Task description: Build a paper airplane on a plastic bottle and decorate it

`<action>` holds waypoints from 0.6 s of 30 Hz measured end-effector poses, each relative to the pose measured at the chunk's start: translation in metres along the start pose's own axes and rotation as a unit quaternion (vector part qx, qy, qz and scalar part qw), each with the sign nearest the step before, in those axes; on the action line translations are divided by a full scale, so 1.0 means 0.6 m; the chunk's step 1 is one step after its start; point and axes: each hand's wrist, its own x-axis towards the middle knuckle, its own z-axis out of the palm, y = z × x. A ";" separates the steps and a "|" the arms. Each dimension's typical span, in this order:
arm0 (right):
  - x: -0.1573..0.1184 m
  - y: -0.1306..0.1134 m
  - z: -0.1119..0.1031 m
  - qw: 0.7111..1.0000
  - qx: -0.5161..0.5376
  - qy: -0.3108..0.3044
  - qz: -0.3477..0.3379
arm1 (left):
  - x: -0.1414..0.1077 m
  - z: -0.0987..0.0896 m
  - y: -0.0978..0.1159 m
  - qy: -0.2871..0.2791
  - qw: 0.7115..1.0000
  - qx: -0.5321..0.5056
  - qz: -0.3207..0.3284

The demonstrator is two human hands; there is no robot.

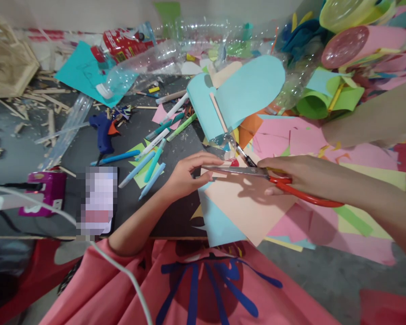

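My left hand point(192, 174) is closed, its fingertips pinching a small pale paper strip point(219, 173) at the tip end of the scissors. My right hand point(291, 174) grips the red-handled scissors point(250, 170), whose blades point left and lie along the strip. Whether the blades are parted is hard to tell. Beneath them lies a peach paper sheet point(253, 203) over a light blue sheet point(216, 221). Just behind the hands, a black pen point(246, 155) and a light blue paper shape with rounded ends point(250, 90) rest close by.
Several markers point(154, 144) lie left of centre, near a blue glue gun point(103, 131) and a phone point(99, 198). Plastic bottles point(131, 74) line the back. Pink paper point(291, 140) and rolled paper cups point(348, 47) fill the right. A white cable point(122, 268) crosses the left front.
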 end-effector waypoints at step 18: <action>-0.030 0.018 0.024 0.990 -0.028 0.092 0.102 | 0.008 -0.023 -0.010 0.078 0.996 0.034 -0.008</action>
